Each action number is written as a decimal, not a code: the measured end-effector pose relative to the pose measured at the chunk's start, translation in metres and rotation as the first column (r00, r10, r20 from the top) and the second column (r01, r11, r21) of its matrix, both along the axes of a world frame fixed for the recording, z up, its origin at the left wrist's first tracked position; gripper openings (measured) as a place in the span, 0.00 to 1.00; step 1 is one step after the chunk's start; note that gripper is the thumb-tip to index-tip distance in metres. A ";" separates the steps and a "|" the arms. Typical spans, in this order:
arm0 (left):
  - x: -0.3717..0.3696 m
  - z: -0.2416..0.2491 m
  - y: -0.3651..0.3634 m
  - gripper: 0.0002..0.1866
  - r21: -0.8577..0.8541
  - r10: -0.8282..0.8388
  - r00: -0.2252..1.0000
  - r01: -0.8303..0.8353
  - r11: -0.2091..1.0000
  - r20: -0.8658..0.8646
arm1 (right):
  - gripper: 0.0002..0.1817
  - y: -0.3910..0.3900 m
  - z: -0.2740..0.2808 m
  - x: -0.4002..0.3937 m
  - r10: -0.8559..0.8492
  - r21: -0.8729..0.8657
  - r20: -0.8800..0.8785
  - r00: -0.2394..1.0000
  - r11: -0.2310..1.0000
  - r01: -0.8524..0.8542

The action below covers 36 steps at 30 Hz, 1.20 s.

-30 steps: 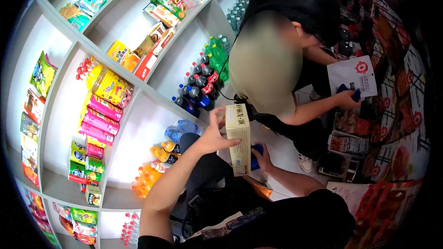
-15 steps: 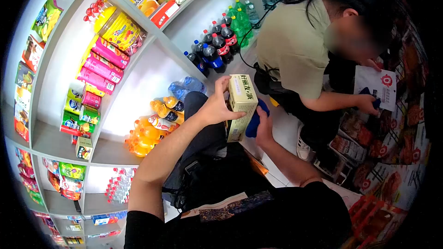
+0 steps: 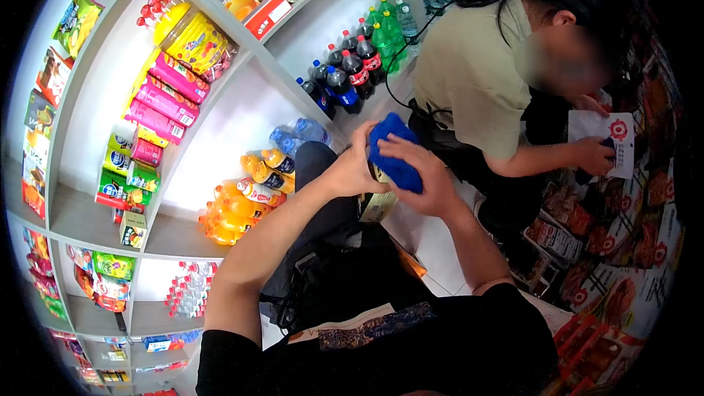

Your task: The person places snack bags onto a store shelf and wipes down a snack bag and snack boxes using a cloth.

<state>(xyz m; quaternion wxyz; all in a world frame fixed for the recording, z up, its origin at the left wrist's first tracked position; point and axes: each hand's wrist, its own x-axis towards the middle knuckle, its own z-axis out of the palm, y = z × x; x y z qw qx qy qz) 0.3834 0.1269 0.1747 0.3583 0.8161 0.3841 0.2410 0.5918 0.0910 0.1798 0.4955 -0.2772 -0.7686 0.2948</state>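
Observation:
A pale yellow carton of pies [image 3: 377, 207] is held up in front of my knees, gripped from its left side by my left hand [image 3: 353, 169]. Over its top and upper face lies a blue cloth [image 3: 397, 155], pressed there by my right hand [image 3: 419, 176]. The cloth and my fingers hide most of the carton; only its lower part shows. My right fingers are bent over the cloth.
Shelves [image 3: 213, 255] on the left hold drink bottles, pink canisters [image 3: 163, 108] and a yellow candy jar [image 3: 192, 38]. Cola bottles [image 3: 354, 67] stand ahead. At right a crouching co-worker [image 3: 469, 81] holds a white packet [image 3: 603, 139] above many food packs [image 3: 623, 279].
My right hand has brought the blue cloth from the carton's right side up over its top and front. The co-worker's hand has shifted onto the white packet.

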 end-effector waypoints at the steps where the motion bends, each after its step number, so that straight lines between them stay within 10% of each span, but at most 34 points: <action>1: -0.002 0.002 0.003 0.64 -0.031 -0.004 1.000 0.004 1.000 0.004 | 0.22 -0.001 -0.002 0.002 0.064 0.050 -0.021 0.998 0.997 -0.063; 4: -0.009 -0.001 0.013 0.65 0.113 0.037 0.999 -0.037 0.993 -0.002 | 0.23 0.008 -0.037 0.011 0.363 0.084 -0.428 0.828 0.928 -0.364; 7: -0.011 0.019 0.017 0.63 0.060 0.230 0.967 -0.238 0.970 0.108 | 0.22 -0.007 -0.055 0.006 0.018 -0.187 -0.883 0.468 0.903 -0.388; 11: -0.015 0.030 0.023 0.63 0.090 0.270 0.943 -0.291 0.953 0.194 | 0.19 -0.001 -0.074 -0.006 -0.473 -0.612 -0.668 0.575 0.789 -0.061; 14: -0.010 0.038 0.020 0.64 0.012 0.268 0.917 -0.284 0.959 0.296 | 0.19 0.000 -0.088 -0.023 -0.513 -0.704 -0.443 0.735 0.707 0.069; 18: -0.006 0.039 0.020 0.64 -0.061 0.262 0.886 -0.259 0.964 0.383 | 0.25 -0.005 -0.102 -0.045 -0.576 -0.791 -0.603 0.552 0.337 -0.511; 28: -0.008 0.046 0.008 0.61 -0.073 0.231 0.865 -0.222 0.972 0.445 | 0.34 -0.002 -0.087 -0.037 -0.557 -0.445 -0.764 0.327 0.086 -0.892; 36: -0.016 0.039 0.003 0.65 -0.093 0.199 0.942 -0.180 0.979 0.271 | 0.32 -0.007 -0.101 -0.046 -0.574 -0.501 -0.735 0.361 0.101 -0.859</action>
